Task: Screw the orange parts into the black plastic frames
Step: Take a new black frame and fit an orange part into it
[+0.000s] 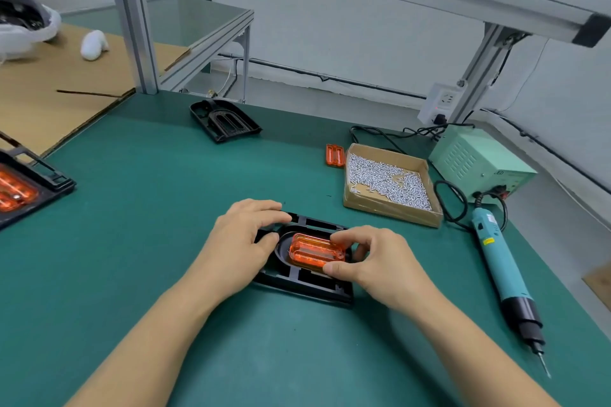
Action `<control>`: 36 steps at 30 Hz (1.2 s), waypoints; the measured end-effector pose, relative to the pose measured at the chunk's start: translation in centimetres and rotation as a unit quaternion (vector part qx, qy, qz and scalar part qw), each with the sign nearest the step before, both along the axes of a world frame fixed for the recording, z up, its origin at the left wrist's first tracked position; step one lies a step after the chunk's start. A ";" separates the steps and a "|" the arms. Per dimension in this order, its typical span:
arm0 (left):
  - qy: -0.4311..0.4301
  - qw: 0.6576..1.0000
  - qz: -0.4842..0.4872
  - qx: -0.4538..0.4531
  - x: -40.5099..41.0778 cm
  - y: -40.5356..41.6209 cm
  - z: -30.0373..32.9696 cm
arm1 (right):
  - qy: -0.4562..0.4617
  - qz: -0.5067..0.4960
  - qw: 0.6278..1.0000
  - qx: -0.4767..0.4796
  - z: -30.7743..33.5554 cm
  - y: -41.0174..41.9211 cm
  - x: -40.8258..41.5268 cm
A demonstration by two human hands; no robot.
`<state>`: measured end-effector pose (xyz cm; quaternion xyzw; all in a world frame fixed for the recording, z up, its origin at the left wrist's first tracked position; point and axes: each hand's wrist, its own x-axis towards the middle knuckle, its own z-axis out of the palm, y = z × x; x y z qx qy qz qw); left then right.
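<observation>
Head view: both bare forearms reach in from the bottom edge and meet at a black plastic frame lying flat on the green bench mat, near centre.

Left hand: palm down on the frame's left end, fingers slightly curled, fingertips on the far rim, thumb on the inner edge. It rests there and steadies the frame. No clear wrap round it.

Right hand: arched over the frame's right end, thumb and fingers pinching the right end of a translucent orange ribbed rectangular part. The index is curled over the far side, the thumb on the near corner.

The orange part sits in the frame's oval recess, roughly level. Can't tell whether it is fully seated.

Other task items:
- second empty black frame at the back of the mat, well apart
- spare orange part touching or just beside the left wall of an open cardboard box of small silver screws
- assembled black frame with orange insert at the left edge, cropped
- teal electric screwdriver lying on the mat to the right, bit pointing toward the near edge, not held
- pale green power supply box behind the box of screws, cables attached
- brown cardboard sheet at back left
</observation>
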<state>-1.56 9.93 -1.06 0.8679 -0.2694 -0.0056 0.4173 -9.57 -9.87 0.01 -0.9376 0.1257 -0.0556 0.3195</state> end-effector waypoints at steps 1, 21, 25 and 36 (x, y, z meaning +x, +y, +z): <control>-0.006 1.000 0.001 0.009 0.0 -0.1 0.0 | 0.010 0.006 1.000 -0.015 0.2 0.1 0.1; -0.051 0.997 -0.003 0.056 -0.4 -0.5 0.2 | 0.078 0.133 0.963 -0.223 2.5 0.8 1.8; -0.045 0.997 -0.006 0.055 -0.3 -0.4 0.1 | 0.073 0.111 0.978 -0.158 2.1 -0.4 1.3; -0.032 0.995 0.035 0.088 -0.8 -0.9 0.0 | 0.017 0.080 0.991 -0.104 -0.1 -1.2 -0.4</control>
